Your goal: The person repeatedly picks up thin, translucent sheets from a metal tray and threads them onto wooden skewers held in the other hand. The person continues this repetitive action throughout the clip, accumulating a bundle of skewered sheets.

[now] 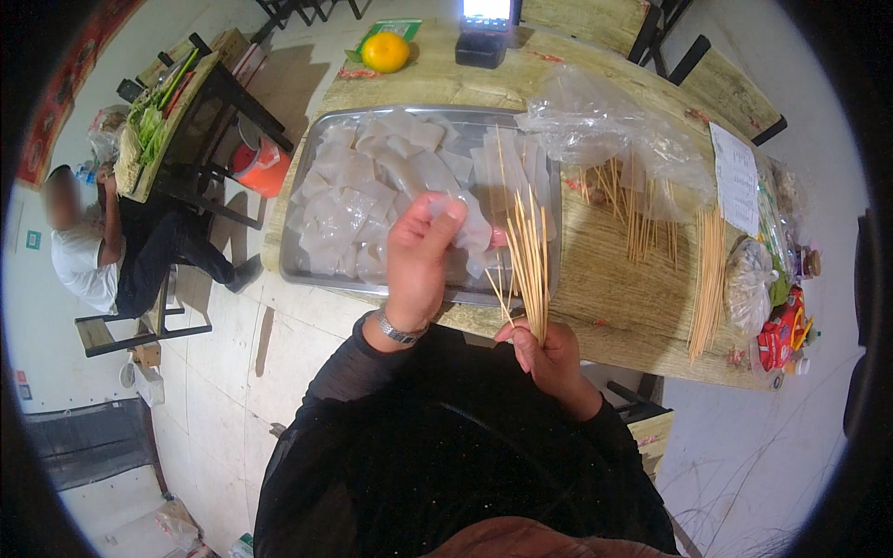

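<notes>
Over the tray, my left hand (418, 261), with a metal watch at its wrist, pinches a translucent pale sheet of food (471, 222). My right hand (548, 356) grips a fanned bundle of bamboo skewers (531, 272) near the table's front edge. The skewers' upper ends stand just right of the pinched sheet; whether one pierces it I cannot tell. Loose, wet-looking sheets (342, 202) are heaped across the left and middle of the metal tray (296, 277). Flatter sheets (499, 167) lie at the tray's right side, partly behind the bundle.
Right of the tray, a clear plastic bag (593, 115) partly covers skewered pieces (642, 202). Farther right lie loose skewers (708, 279), a paper sheet (734, 178) and bagged goods (748, 286). An orange fruit (385, 52) and a lit screen (486, 14) are at the back. Another person (91, 251) sits left.
</notes>
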`<state>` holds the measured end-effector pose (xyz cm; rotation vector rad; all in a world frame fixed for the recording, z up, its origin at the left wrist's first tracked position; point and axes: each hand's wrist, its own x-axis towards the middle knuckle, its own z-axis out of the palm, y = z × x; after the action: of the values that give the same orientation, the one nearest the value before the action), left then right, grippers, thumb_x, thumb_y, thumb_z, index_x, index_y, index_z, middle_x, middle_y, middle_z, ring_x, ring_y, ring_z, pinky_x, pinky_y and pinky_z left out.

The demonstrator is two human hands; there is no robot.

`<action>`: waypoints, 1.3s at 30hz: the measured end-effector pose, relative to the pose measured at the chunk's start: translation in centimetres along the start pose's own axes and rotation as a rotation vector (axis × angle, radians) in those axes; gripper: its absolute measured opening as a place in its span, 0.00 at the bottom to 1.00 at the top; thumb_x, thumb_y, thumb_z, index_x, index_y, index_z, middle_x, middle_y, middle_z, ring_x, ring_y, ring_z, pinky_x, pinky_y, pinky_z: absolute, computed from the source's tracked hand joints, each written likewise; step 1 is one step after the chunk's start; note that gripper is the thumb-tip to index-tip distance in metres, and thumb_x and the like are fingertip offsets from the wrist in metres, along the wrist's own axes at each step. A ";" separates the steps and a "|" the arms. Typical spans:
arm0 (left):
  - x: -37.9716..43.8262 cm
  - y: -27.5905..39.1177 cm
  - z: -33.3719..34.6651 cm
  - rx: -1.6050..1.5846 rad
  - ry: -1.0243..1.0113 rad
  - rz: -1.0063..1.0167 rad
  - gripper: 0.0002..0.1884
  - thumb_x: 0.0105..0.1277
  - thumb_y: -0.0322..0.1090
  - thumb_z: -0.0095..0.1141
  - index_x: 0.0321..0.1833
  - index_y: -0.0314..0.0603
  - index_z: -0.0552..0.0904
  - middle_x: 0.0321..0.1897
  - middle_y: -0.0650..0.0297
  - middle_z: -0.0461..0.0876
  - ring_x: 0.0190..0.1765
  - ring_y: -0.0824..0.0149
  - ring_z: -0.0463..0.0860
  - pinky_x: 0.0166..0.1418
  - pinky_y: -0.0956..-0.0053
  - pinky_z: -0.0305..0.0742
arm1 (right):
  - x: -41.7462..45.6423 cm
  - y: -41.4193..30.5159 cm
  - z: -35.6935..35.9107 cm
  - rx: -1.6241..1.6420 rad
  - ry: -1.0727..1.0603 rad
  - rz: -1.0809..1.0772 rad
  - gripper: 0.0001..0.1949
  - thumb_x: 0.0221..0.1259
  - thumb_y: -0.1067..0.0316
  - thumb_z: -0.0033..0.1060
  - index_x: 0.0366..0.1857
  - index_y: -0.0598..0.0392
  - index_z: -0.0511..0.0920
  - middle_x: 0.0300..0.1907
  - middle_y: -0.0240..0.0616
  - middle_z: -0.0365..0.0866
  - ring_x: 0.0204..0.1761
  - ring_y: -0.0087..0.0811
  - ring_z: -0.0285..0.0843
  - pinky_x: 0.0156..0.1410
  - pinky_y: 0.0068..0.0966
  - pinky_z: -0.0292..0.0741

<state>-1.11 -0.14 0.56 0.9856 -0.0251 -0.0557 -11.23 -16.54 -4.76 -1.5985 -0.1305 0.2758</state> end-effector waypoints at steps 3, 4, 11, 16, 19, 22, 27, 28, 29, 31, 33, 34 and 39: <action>0.0 -0.1 -0.3 -0.026 -0.096 -0.023 0.07 0.66 0.32 0.52 0.42 0.38 0.76 0.30 0.66 0.81 0.35 0.74 0.79 0.39 0.79 0.71 | -0.1 0.5 0.0 0.031 0.013 0.014 0.11 0.68 0.63 0.45 0.34 0.54 0.79 0.13 0.23 0.65 0.16 0.14 0.63 0.22 0.16 0.61; 0.1 -0.1 -0.4 -0.016 -0.120 -0.035 0.07 0.66 0.32 0.52 0.43 0.36 0.76 0.32 0.65 0.82 0.35 0.73 0.80 0.40 0.79 0.72 | -0.1 0.7 -0.1 0.048 0.018 0.023 0.11 0.68 0.63 0.45 0.34 0.54 0.79 0.13 0.23 0.65 0.16 0.14 0.62 0.22 0.16 0.61; -1.1 -1.3 -0.8 0.135 -0.323 -0.226 0.09 0.65 0.29 0.53 0.44 0.31 0.79 0.36 0.58 0.83 0.37 0.68 0.82 0.46 0.75 0.76 | -0.1 0.7 -0.4 0.104 0.035 0.012 0.12 0.69 0.62 0.43 0.34 0.56 0.79 0.13 0.22 0.64 0.16 0.14 0.61 0.22 0.15 0.60; -1.9 -2.0 -0.3 0.328 -0.389 -0.262 0.08 0.66 0.30 0.53 0.41 0.30 0.79 0.34 0.57 0.84 0.36 0.68 0.83 0.43 0.74 0.77 | 0.0 1.1 -0.1 0.235 0.096 -0.029 0.12 0.68 0.63 0.44 0.37 0.57 0.78 0.13 0.23 0.64 0.16 0.14 0.61 0.22 0.14 0.60; -0.9 -2.0 -0.6 0.137 -0.183 -0.226 0.08 0.66 0.30 0.52 0.41 0.31 0.79 0.34 0.57 0.84 0.36 0.67 0.83 0.43 0.73 0.77 | 0.2 0.8 -0.2 0.225 0.076 -0.053 0.14 0.70 0.63 0.42 0.36 0.65 0.75 0.12 0.24 0.63 0.13 0.14 0.57 0.20 0.13 0.56; -0.6 -1.6 -0.2 0.150 -0.194 -0.206 0.09 0.67 0.29 0.51 0.44 0.30 0.77 0.36 0.54 0.84 0.38 0.65 0.84 0.44 0.73 0.78 | 0.1 0.7 -0.1 0.180 0.068 -0.014 0.14 0.70 0.64 0.42 0.37 0.65 0.75 0.12 0.24 0.62 0.13 0.14 0.57 0.20 0.12 0.55; -1.4 -2.5 -0.3 0.211 -0.415 -0.350 0.11 0.68 0.28 0.49 0.49 0.30 0.75 0.38 0.53 0.83 0.42 0.65 0.83 0.47 0.75 0.78 | 0.0 1.2 0.0 0.200 0.145 -0.032 0.12 0.69 0.63 0.43 0.39 0.60 0.76 0.12 0.23 0.62 0.13 0.14 0.57 0.19 0.14 0.55; -1.1 -2.0 -0.4 0.261 -0.461 -0.346 0.12 0.67 0.30 0.51 0.51 0.32 0.75 0.40 0.55 0.83 0.44 0.67 0.82 0.48 0.76 0.76 | 0.0 1.3 0.0 0.218 0.165 -0.041 0.11 0.69 0.62 0.44 0.39 0.57 0.77 0.12 0.23 0.62 0.13 0.14 0.58 0.19 0.14 0.56; -0.9 -1.4 -0.8 0.464 -0.468 -0.274 0.12 0.67 0.31 0.51 0.51 0.32 0.75 0.40 0.57 0.83 0.45 0.69 0.82 0.48 0.77 0.75 | 0.1 1.3 -0.1 0.202 0.178 -0.013 0.12 0.69 0.62 0.44 0.41 0.58 0.76 0.12 0.23 0.62 0.13 0.14 0.57 0.19 0.14 0.56; -0.6 -0.4 -1.5 0.868 -0.472 -0.119 0.13 0.67 0.32 0.52 0.50 0.34 0.76 0.41 0.59 0.83 0.46 0.71 0.81 0.48 0.77 0.75 | 0.3 1.2 0.0 0.172 0.202 0.043 0.14 0.70 0.61 0.42 0.47 0.59 0.74 0.12 0.23 0.62 0.13 0.15 0.57 0.19 0.14 0.55; 0.3 -0.1 -1.8 1.163 -0.289 0.275 0.14 0.60 0.31 0.58 0.49 0.38 0.77 0.37 0.61 0.82 0.41 0.64 0.80 0.43 0.71 0.74 | 0.8 0.8 0.3 0.231 0.259 -0.006 0.16 0.70 0.60 0.41 0.53 0.60 0.70 0.12 0.23 0.62 0.13 0.15 0.57 0.18 0.13 0.55; 1.1 0.7 -2.5 1.408 -0.233 0.466 0.15 0.58 0.31 0.59 0.48 0.38 0.78 0.36 0.61 0.81 0.39 0.62 0.79 0.42 0.69 0.74 | 1.1 0.5 0.5 0.265 0.285 -0.032 0.18 0.71 0.60 0.40 0.56 0.61 0.68 0.11 0.23 0.62 0.12 0.15 0.57 0.18 0.13 0.55; 2.1 0.9 -4.0 1.890 -0.127 0.673 0.16 0.49 0.33 0.62 0.43 0.42 0.80 0.32 0.61 0.75 0.36 0.54 0.74 0.38 0.64 0.71 | 1.2 0.2 0.4 0.286 0.279 -0.109 0.22 0.71 0.58 0.40 0.61 0.62 0.62 0.12 0.25 0.64 0.13 0.14 0.58 0.18 0.12 0.55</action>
<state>1.16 3.60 -0.92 2.7957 -0.6151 0.6456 -10.21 -15.84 -5.09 -1.3254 0.0362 -0.0161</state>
